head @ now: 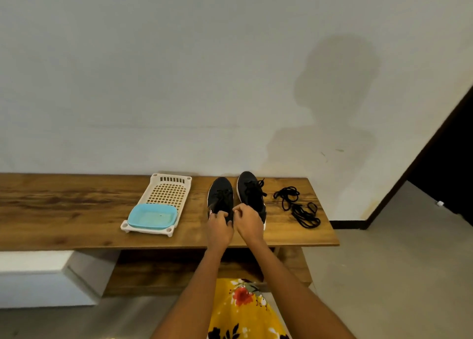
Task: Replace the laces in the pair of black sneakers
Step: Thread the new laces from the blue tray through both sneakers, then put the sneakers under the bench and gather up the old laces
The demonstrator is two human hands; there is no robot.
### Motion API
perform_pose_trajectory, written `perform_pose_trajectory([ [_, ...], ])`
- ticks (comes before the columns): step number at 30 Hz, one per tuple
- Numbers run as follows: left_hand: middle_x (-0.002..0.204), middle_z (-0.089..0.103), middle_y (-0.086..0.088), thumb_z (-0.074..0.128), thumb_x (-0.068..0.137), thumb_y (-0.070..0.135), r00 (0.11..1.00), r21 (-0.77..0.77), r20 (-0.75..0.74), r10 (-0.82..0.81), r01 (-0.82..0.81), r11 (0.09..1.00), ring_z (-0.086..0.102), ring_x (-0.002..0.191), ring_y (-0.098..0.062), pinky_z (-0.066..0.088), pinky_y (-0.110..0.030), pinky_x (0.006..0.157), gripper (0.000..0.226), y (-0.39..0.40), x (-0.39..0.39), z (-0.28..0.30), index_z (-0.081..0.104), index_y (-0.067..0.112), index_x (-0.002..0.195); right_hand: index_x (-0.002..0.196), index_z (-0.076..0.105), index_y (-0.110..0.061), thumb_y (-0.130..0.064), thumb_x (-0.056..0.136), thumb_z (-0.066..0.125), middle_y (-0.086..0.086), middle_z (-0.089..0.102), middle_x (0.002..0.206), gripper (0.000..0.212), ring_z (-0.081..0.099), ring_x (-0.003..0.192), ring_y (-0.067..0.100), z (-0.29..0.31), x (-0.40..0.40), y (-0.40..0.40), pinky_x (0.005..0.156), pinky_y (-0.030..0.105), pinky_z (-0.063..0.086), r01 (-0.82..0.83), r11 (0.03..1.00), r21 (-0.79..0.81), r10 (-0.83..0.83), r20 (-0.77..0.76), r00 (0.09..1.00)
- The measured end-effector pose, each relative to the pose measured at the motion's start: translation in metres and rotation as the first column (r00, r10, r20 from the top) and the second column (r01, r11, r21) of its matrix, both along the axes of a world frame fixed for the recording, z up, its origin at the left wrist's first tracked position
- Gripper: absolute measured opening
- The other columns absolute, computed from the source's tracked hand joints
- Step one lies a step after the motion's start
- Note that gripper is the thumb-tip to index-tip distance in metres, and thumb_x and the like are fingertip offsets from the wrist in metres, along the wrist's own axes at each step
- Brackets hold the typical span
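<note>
Both hands, left hand and right hand, curl at the heel end of the left black knit sneaker on the wooden desk, apparently pinching its lace. Its long axis runs straight away from them. Spare black laces lie right of the right hand.

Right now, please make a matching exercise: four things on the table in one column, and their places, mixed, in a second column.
1. blue tub
2. white basket
3. loose laces
4. left sneaker

a. under both hands
b. at the right end of the table
c. left of the sneakers
d. on the basket's near end

Pairs: 1-d, 2-c, 3-b, 4-a
</note>
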State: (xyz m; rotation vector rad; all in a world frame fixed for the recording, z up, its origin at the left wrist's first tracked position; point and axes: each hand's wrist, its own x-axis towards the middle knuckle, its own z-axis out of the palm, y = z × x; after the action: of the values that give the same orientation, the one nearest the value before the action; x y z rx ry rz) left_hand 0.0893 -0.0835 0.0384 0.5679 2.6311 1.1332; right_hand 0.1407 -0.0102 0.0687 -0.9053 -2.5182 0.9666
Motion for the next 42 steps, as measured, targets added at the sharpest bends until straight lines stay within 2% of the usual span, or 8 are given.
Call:
perform_pose_trajectory([
  [5, 0.138, 0.039, -0.009, 0.057, 0.090, 0.030, 0.989, -0.106, -0.134, 0.062, -0.076, 0.991, 0.038, 0.127, -0.023, 0.036, -0.033, 0.104, 0.042, 0.013, -0.030, -0.026, 0.045, 0.014, 0.128, 0.113, 0.060, -0.015, -0.019, 0.096, 0.047, 0.002, 0.056, 0.112, 0.021, 0.051, 0.104, 0.016, -0.026, -0.029, 0.049, 0.072, 0.023, 0.041, 0.025, 0.981, 0.191, -0.030, 0.026, 0.999],
  [10, 0.123, 0.045, -0.010, 0.061, 0.086, 0.042, 0.992, -0.114, -0.072, 0.104, -0.112, 0.987, 0.047, 0.106, -0.020, 0.040, -0.025, 0.084, 0.040, 0.024, -0.049, -0.053, 0.047, 0.013, 0.109, 0.103, 0.058, -0.010, -0.024, 0.086, 0.065, 0.009, 0.054, 0.107, 0.023, 0.053, 0.099, 0.024, -0.052, -0.039, 0.093, 0.075, 0.029, 0.043, 0.021, 0.949, 0.315, -0.063, 0.125, 0.990],
  [14, 0.126, 0.040, -0.012, 0.066, 0.083, 0.037, 0.994, -0.188, 0.077, 0.071, -0.056, 0.981, 0.047, 0.109, -0.023, 0.044, -0.029, 0.086, 0.044, 0.027, -0.043, -0.047, 0.045, 0.012, 0.113, 0.121, 0.049, -0.012, -0.037, 0.083, 0.070, 0.011, 0.042, 0.129, 0.050, 0.045, 0.117, 0.025, -0.057, -0.025, 0.097, 0.091, 0.031, 0.044, 0.041, 0.988, 0.146, -0.088, 0.332, 0.939],
  [17, 0.135, 0.032, -0.015, 0.070, 0.082, 0.022, 0.972, -0.306, 0.232, 0.048, 0.026, 0.952, 0.047, 0.117, -0.027, 0.044, -0.032, 0.096, 0.053, 0.026, -0.038, -0.034, 0.041, 0.012, 0.124, 0.136, 0.039, -0.015, -0.031, 0.085, 0.069, 0.012, 0.028, 0.147, 0.062, 0.033, 0.133, 0.026, -0.048, -0.020, 0.094, 0.100, 0.033, 0.043, 0.117, 0.992, -0.055, -0.080, 0.452, 0.888],
  [25, 0.140, 0.032, -0.018, 0.067, 0.081, 0.005, 0.946, -0.299, 0.304, 0.111, -0.016, 0.954, 0.039, 0.125, -0.031, 0.037, -0.034, 0.103, 0.053, 0.038, -0.047, -0.017, 0.047, 0.011, 0.130, 0.149, 0.025, -0.023, -0.022, 0.085, 0.070, 0.008, 0.017, 0.156, 0.078, 0.028, 0.140, 0.027, -0.047, -0.030, 0.124, 0.106, 0.036, 0.040, -0.062, 0.985, -0.164, 0.138, 0.507, 0.851],
  [32, 0.139, 0.038, -0.015, 0.077, 0.074, 0.015, 0.962, -0.258, 0.269, 0.049, 0.023, 0.966, 0.043, 0.124, -0.030, 0.041, -0.029, 0.099, 0.045, 0.027, -0.056, -0.051, 0.062, 0.011, 0.115, 0.122, 0.052, -0.014, -0.023, 0.081, 0.073, 0.009, 0.033, 0.148, 0.048, 0.055, 0.116, 0.032, -0.087, -0.041, 0.137, 0.093, 0.036, 0.049, -0.139, 0.979, -0.148, 0.195, 0.487, 0.852],
  [35, 0.135, 0.047, -0.013, 0.071, 0.080, 0.013, 0.955, -0.304, 0.287, 0.079, 0.013, 0.953, 0.050, 0.119, -0.029, 0.045, -0.031, 0.097, 0.033, 0.031, -0.053, -0.050, 0.065, 0.007, 0.112, 0.117, 0.058, -0.010, -0.019, 0.083, 0.071, 0.010, 0.042, 0.143, 0.037, 0.056, 0.115, 0.033, -0.089, -0.041, 0.134, 0.095, 0.035, 0.048, -0.111, 0.980, -0.165, 0.177, 0.475, 0.862],
  [42, 0.118, 0.064, -0.013, 0.064, 0.087, 0.017, 0.905, -0.315, 0.370, 0.209, -0.089, 0.945, 0.059, 0.110, -0.027, 0.047, -0.029, 0.088, 0.032, 0.033, -0.029, 0.004, 0.062, 0.007, 0.117, 0.112, 0.061, -0.003, -0.010, 0.080, 0.072, 0.008, 0.039, 0.146, 0.035, 0.051, 0.121, 0.032, -0.047, -0.016, 0.086, 0.100, 0.035, 0.045, 0.008, 0.964, -0.266, 0.101, 0.392, 0.914],
])
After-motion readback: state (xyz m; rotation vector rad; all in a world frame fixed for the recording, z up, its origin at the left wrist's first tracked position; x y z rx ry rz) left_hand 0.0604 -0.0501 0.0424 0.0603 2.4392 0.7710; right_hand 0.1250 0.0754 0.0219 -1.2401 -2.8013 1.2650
